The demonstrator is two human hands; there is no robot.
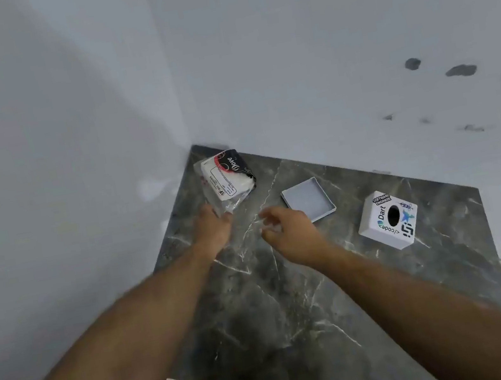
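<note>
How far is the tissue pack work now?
Done: the grey tray lies apart from the stickered box. In hand: the left hand touches the tissue pack at its wrapper, grip unclear; the right hand hovers empty. Left: pack still wrapped, tissues not boxed.

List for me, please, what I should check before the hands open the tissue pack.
1. Tissue pack lies fully on the table, in its far corner: ok.
2. Left hand has the clear wrapper: it touches the near loose end, but a firm grip: cannot tell.
3. Right hand is free to help: its fingers are curled and blurred: cannot tell.
4. Grey tray is out of the way: it lies flat, open side up, apart from the pack: ok.
5. White sticker box stands steady, oval hole up, apart from both hands: ok.
</note>
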